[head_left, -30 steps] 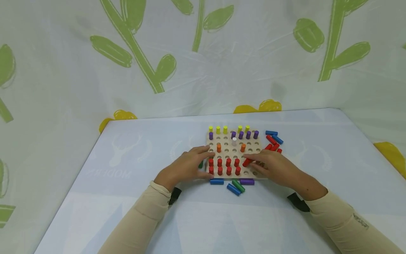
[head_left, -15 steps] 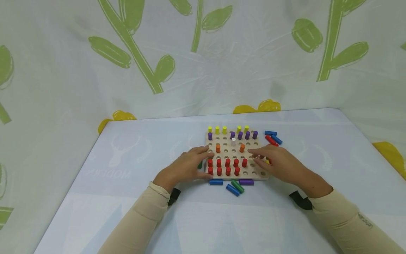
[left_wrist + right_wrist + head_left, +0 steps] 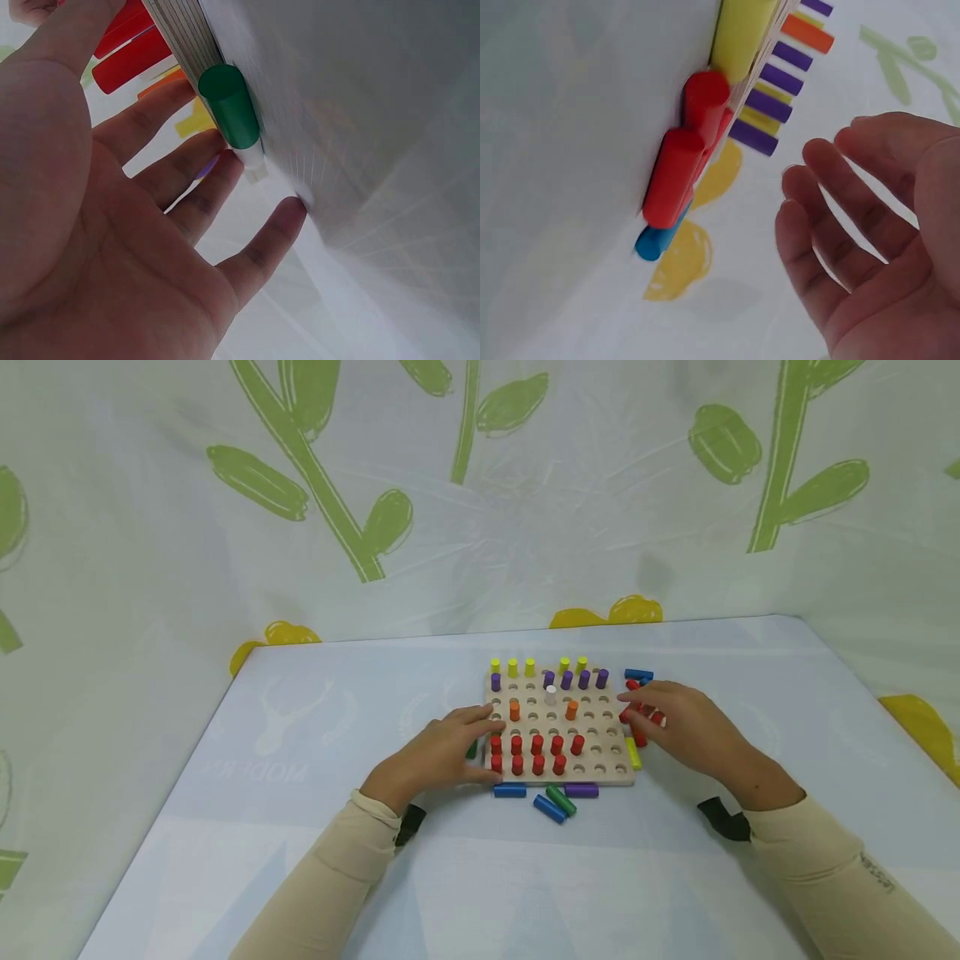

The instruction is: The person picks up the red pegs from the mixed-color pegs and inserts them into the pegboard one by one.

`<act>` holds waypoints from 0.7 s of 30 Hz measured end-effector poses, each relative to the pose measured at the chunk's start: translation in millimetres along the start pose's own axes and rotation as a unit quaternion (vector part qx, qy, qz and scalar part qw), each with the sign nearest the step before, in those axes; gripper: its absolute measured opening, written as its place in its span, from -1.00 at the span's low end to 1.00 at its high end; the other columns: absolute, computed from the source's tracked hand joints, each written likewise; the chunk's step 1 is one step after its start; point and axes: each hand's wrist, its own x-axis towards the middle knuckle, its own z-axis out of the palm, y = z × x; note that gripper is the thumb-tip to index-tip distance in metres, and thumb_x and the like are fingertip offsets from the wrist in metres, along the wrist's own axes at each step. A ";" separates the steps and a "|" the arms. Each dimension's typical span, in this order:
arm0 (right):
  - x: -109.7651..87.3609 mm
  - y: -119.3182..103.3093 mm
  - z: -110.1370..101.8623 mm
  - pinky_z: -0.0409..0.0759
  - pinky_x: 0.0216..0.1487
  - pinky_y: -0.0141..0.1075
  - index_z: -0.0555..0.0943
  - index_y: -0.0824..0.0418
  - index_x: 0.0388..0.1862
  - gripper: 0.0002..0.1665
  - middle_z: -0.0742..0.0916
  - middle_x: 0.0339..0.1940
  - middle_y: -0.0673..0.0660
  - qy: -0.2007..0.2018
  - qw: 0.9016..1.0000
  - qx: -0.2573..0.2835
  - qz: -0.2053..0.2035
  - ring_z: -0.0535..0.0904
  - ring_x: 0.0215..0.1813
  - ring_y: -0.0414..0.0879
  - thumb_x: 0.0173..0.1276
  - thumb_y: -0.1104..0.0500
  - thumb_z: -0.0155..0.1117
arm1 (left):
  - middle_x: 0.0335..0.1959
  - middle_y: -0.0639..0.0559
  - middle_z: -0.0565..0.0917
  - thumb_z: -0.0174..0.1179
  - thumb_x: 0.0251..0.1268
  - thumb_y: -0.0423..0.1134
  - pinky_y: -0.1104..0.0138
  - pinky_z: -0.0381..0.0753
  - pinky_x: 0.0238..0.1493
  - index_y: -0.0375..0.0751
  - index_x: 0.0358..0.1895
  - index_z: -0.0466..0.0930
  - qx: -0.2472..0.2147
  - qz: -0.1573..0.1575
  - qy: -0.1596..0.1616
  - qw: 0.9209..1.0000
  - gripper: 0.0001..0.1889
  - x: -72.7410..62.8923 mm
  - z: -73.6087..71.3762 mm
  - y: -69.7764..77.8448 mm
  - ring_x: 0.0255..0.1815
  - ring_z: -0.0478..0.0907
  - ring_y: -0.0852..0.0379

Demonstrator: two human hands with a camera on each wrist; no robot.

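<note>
A wooden pegboard (image 3: 592, 779) lies on the table, with red pegs (image 3: 537, 744) standing in its two front rows. My left hand (image 3: 442, 752) rests at the board's left side, fingers spread against its edge. Close to those fingers, a green peg (image 3: 232, 112) lies along the board's side in the left wrist view. My right hand (image 3: 693, 735) hovers just right of the board over loose red pegs (image 3: 673, 180). Its fingers are loosely bent and hold nothing in the right wrist view. Yellow, purple, white and orange pegs stand farther back in the board.
A yellow peg (image 3: 633, 754) lies along the board's right edge. Blue pegs (image 3: 639, 674) lie at the back right. In front of the board are a purple peg (image 3: 581, 791), a green peg (image 3: 561, 800) and two blue pegs. A patterned curtain (image 3: 525, 527) hangs behind the table.
My right hand has let go of a red peg, which now stands in the second row from the front. It has then moved right to the loose pegs. The left hand stays put.
</note>
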 end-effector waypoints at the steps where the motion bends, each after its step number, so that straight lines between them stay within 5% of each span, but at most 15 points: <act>1: 0.3 1.8 0.0 0.74 -0.09 -0.04 0.69 0.24 0.11 -0.62 0.76 -0.14 0.19 -0.004 1.000 -0.002 0.005 0.64 -0.07 0.08 0.32 0.22 0.41 | 0.62 0.10 0.15 0.44 0.08 0.18 -0.16 0.20 0.50 0.16 0.49 0.33 0.001 0.000 0.000 1.000 -0.15 0.1 0.1 0.0 0.63 0.07 -0.01; 11: 4.8 20.4 2.7 0.72 -0.18 -0.19 0.69 0.22 0.09 -0.63 0.69 -0.08 0.22 -0.098 0.993 0.006 0.068 0.57 -0.15 -0.01 0.32 0.16 0.41 | 0.62 0.10 0.15 0.43 0.09 0.20 -0.16 0.20 0.51 0.17 0.49 0.32 0.006 -0.001 0.001 1.000 -0.14 1.0 1.5 -1.7 0.64 0.07 -0.01; 21: 6.4 29.2 3.7 0.54 -0.38 -0.37 0.66 0.22 0.14 -0.55 0.66 -0.29 0.07 -0.155 0.984 0.022 0.080 0.50 -0.26 -0.09 0.28 0.13 0.45 | 0.62 0.09 0.14 0.43 0.09 0.20 -0.19 0.19 0.50 0.16 0.49 0.32 0.004 0.001 0.002 1.000 -0.14 1.6 2.4 -2.5 0.64 0.06 -0.02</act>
